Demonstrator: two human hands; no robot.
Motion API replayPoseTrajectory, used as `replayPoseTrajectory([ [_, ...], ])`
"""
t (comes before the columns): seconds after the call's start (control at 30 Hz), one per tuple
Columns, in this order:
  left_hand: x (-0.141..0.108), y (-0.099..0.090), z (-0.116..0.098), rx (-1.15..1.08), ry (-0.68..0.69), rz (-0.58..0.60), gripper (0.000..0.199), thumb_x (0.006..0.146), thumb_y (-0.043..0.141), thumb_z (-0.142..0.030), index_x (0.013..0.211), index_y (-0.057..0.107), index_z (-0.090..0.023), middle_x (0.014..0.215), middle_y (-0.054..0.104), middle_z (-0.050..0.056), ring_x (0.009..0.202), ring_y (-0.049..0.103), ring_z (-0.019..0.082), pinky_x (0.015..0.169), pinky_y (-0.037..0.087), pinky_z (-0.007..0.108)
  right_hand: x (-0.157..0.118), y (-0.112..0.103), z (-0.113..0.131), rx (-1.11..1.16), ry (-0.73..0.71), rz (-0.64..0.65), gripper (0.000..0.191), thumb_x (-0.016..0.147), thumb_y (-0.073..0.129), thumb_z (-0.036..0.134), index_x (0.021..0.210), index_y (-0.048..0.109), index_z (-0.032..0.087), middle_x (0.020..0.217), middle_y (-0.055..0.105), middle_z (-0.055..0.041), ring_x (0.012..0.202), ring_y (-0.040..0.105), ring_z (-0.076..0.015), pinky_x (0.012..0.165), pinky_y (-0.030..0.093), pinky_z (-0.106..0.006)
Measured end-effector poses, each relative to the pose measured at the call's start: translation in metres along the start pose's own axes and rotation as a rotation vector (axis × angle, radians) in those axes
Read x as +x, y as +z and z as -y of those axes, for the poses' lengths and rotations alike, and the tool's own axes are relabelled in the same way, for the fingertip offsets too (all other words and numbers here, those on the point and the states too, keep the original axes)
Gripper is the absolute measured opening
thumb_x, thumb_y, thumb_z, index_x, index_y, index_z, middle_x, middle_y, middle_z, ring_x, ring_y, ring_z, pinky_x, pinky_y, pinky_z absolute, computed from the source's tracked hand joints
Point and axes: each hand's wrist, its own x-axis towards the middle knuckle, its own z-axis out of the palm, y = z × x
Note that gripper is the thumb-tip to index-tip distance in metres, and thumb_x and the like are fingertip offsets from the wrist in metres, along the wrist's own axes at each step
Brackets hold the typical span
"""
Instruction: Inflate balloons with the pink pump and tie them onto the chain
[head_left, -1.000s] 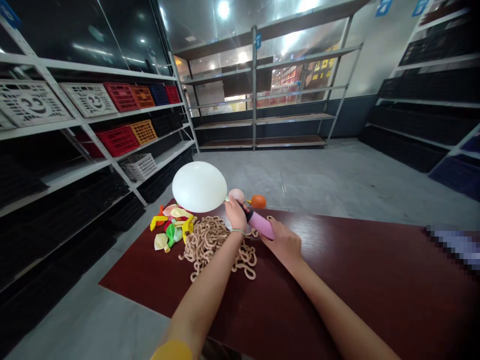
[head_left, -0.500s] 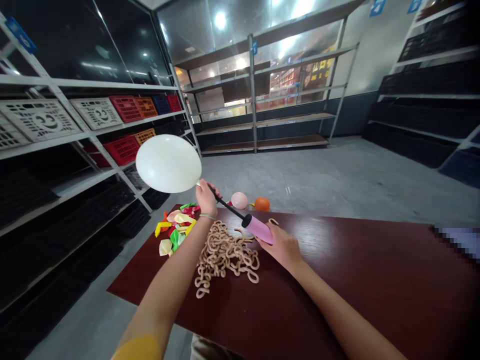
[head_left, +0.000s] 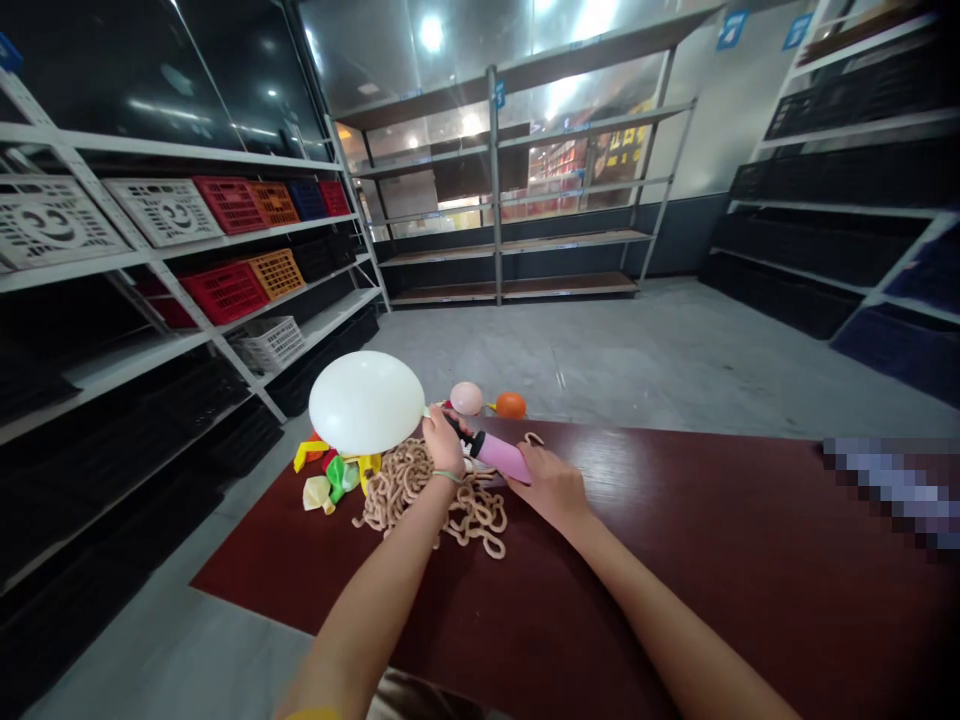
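Observation:
A white inflated balloon (head_left: pixel 367 403) extends left from my left hand (head_left: pixel 444 440), whose fingers are closed around its neck at the black nozzle end of a balloon pump. My right hand (head_left: pixel 553 487) grips the pink barrel of the balloon pump (head_left: pixel 504 456). Little of the black shaft shows between barrel and left hand. Under my left hand and forearm lies a heap of beige, rope-like loops (head_left: pixel 405 480). Uninflated balloons (head_left: pixel 341 480) in yellow, green and cream lie to its left, partly hidden by the white balloon.
A pale pink balloon (head_left: pixel 466 398) and an orange balloon (head_left: pixel 511 405) sit at the far edge of the dark red table (head_left: pixel 675 540). Shelves with crates (head_left: pixel 232 205) stand left, a metal rack (head_left: pixel 496 200) behind. A blurred patch (head_left: pixel 892 490) covers the table's right end.
My left hand has moved right and down toward the barrel with the white balloon, so the pump's black shaft has slid in. My right hand keeps its grip. The view has shifted slightly.

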Motion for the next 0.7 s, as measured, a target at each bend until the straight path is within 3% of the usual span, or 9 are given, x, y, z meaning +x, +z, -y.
replayPoseTrajectory([
  [0.23, 0.058, -0.022, -0.068, -0.018, 0.096, -0.043, 0.029, 0.09, 0.052, -0.045, 0.078, 0.04, -0.022, 0.059, 0.047, -0.006, 0.039, 0.044, 0.007, 0.04, 0.037, 0.02, 0.001, -0.002, 0.003, 0.035, -0.007, 0.03, 0.038, 0.083, 0.064, 0.043, 0.113, 0.06, 0.022, 0.091, 0.069, -0.0035, 0.08, 0.063, -0.0196, 0.064, 0.035, -0.029],
  [0.33, 0.069, -0.021, -0.081, -0.024, 0.122, -0.079, 0.021, 0.092, 0.047, -0.038, 0.079, 0.04, -0.022, 0.061, 0.045, -0.007, 0.039, 0.042, 0.007, 0.04, 0.034, 0.019, 0.003, -0.003, 0.003, 0.068, 0.0, 0.044, 0.035, 0.084, 0.063, 0.043, 0.112, 0.061, 0.022, 0.09, 0.069, -0.003, 0.08, 0.063, -0.0195, 0.063, 0.035, -0.029],
  [0.4, 0.065, -0.017, -0.074, -0.043, 0.149, -0.16, 0.019, 0.093, 0.042, -0.033, 0.078, 0.038, -0.022, 0.061, 0.042, -0.007, 0.039, 0.039, 0.007, 0.039, 0.031, 0.019, 0.003, -0.003, 0.002, 0.072, 0.016, 0.048, 0.034, 0.084, 0.062, 0.042, 0.112, 0.061, 0.022, 0.093, 0.069, -0.0035, 0.082, 0.063, -0.0201, 0.064, 0.036, -0.029],
  [0.5, 0.04, -0.004, -0.041, -0.059, 0.149, -0.274, 0.02, 0.094, 0.037, -0.032, 0.076, 0.035, -0.023, 0.06, 0.039, -0.007, 0.039, 0.036, 0.007, 0.038, 0.03, 0.021, 0.002, -0.002, 0.0, 0.039, 0.069, 0.044, 0.038, 0.084, 0.062, 0.042, 0.117, 0.06, 0.022, 0.106, 0.07, -0.0073, 0.09, 0.063, -0.0221, 0.068, 0.037, -0.029],
  [0.6, 0.002, 0.011, -0.002, -0.045, 0.075, -0.214, 0.025, 0.095, 0.036, -0.036, 0.074, 0.036, -0.023, 0.058, 0.04, -0.006, 0.04, 0.039, 0.009, 0.04, 0.034, 0.023, 0.001, -0.001, -0.003, 0.016, 0.1, 0.024, 0.045, 0.082, 0.063, 0.041, 0.122, 0.059, 0.021, 0.121, 0.067, -0.0109, 0.095, 0.062, -0.0231, 0.072, 0.038, -0.03],
  [0.7, -0.023, 0.017, 0.016, -0.063, 0.016, -0.116, 0.025, 0.096, 0.038, -0.039, 0.078, 0.039, -0.022, 0.06, 0.045, -0.005, 0.042, 0.043, 0.009, 0.044, 0.039, 0.024, 0.001, -0.001, -0.004, 0.012, 0.087, 0.002, 0.046, 0.082, 0.063, 0.041, 0.122, 0.059, 0.02, 0.124, 0.066, -0.0106, 0.093, 0.062, -0.0221, 0.073, 0.037, -0.03],
])
